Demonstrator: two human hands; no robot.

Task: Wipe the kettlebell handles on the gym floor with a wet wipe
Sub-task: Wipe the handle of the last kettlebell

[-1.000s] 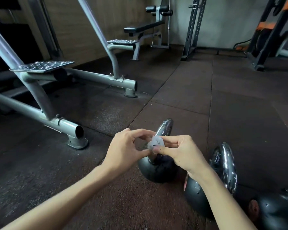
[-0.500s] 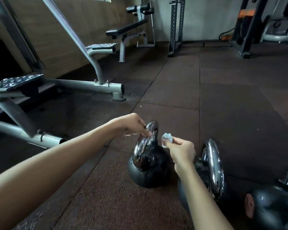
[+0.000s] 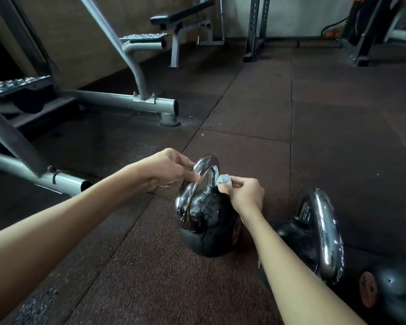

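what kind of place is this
Very likely a gym: kettlebells on a rubber tile floor, a weight bench by the wall, and a steel rack upright behind.

Three kettlebells sit in a row on the floor: one between the hands, two to their right.

This is a gym. Dark rubber floor tiles cover the ground. A grey machine frame stands at ten o'clock, a padded bench at twelve, a perforated rack upright at one, and chrome-handled kettlebells at four.
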